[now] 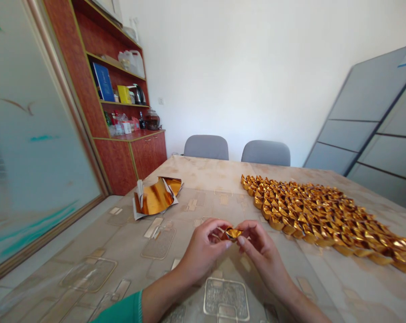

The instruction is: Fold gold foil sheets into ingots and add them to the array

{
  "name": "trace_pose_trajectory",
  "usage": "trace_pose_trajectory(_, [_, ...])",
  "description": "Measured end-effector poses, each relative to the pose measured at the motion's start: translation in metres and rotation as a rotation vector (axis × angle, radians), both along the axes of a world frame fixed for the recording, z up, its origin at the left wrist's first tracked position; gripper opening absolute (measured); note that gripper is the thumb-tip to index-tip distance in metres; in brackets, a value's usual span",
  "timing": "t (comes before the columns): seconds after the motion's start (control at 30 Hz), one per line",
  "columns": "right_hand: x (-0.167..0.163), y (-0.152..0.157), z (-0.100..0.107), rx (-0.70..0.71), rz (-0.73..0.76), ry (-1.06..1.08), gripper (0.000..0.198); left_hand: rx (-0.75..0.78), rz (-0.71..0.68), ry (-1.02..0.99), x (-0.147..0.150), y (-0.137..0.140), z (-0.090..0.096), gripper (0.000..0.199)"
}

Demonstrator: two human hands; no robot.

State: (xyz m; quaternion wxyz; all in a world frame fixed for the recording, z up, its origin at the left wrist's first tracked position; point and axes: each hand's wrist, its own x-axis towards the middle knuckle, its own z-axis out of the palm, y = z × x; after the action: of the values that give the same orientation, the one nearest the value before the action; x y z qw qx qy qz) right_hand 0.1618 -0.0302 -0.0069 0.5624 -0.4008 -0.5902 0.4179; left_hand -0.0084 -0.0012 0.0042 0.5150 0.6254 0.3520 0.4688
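Between my two hands is a small folded gold paper ingot (233,233), held just above the table. My left hand (207,240) pinches its left end with thumb and fingers. At the right end, my right hand (256,242) grips it the same way. To the right, many similar gold paper ingots (310,211) stand packed together in rows. Left of my hands lies a loose stack of gold foil paper sheets (155,197), curled up and showing pale undersides.
A patterned cover lies over the table (196,175). Two grey chairs (206,147) stand at its far side. Beyond the left edge are a red-brown cabinet (132,152) with shelved items and a frosted sliding door (37,134). A grey wardrobe (354,107) stands at the right.
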Motion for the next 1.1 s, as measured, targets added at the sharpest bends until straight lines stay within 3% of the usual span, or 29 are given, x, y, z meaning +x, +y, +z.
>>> trace_pose_trajectory(0.23, [0.0023, -0.0019, 0.0047, 0.267, -0.013, -0.311, 0.008, -0.328, -0.138, -0.243, 0.0008, -0.0001, -0.0060, 0.041])
trace_pose_trajectory(0.43, [0.0021, -0.0045, 0.0082, 0.343, -0.040, -0.383, 0.009, -0.542, -0.178, -0.439, 0.0029, -0.0031, -0.0064, 0.043])
trace_pose_trajectory(1.1, [0.0034, -0.0058, 0.0051, 0.380, -0.035, -0.501, 0.032, -0.659, -0.254, -0.550, 0.0060, -0.0043, -0.0075, 0.035])
